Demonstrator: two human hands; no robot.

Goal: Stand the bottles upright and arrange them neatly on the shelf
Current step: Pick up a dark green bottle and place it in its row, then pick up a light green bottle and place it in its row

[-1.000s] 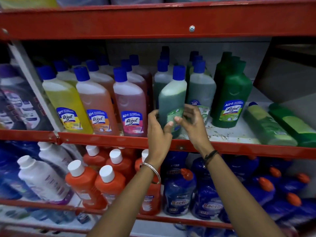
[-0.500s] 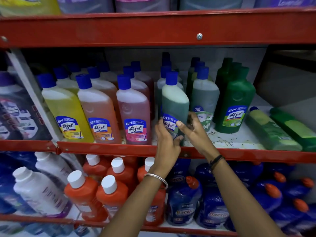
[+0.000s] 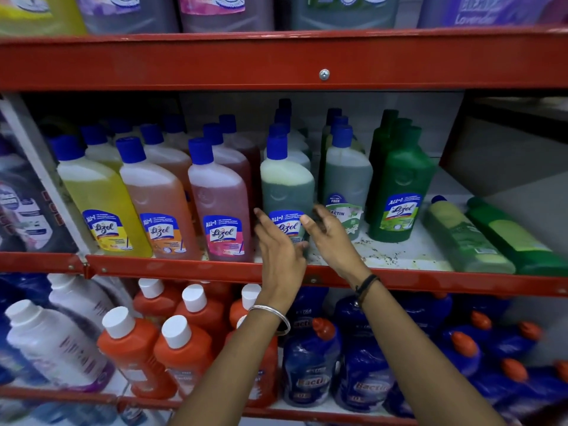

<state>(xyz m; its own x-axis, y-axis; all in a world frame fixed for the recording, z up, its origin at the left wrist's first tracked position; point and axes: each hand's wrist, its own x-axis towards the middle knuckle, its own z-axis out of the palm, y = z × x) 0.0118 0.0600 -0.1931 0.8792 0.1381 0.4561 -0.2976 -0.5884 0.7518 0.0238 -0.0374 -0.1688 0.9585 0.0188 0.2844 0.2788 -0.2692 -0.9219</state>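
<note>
A blue-capped teal-green Lizol bottle [image 3: 287, 186] stands upright at the front of the middle red shelf [image 3: 184, 267], between the pink bottle [image 3: 219, 207] and a grey-green bottle [image 3: 347, 176]. My left hand [image 3: 278, 250] cups its lower left side. My right hand [image 3: 330, 238] holds its lower right side, thumb on the label. The bottle's base is hidden behind my hands. On the right of the shelf, a pale green bottle [image 3: 461, 238] and a dark green bottle [image 3: 519, 241] lie on their sides.
Yellow [image 3: 98, 198] and orange [image 3: 156, 198] Lizol bottles stand in rows to the left, and a dark green one [image 3: 399, 186] to the right. The white shelf floor [image 3: 396, 250] is speckled with dirt. Orange, white and blue bottles fill the shelf below.
The teal-green bottle has been turned so its label faces front and set down upright in line with the front row. Both hands have slid down to its base.
</note>
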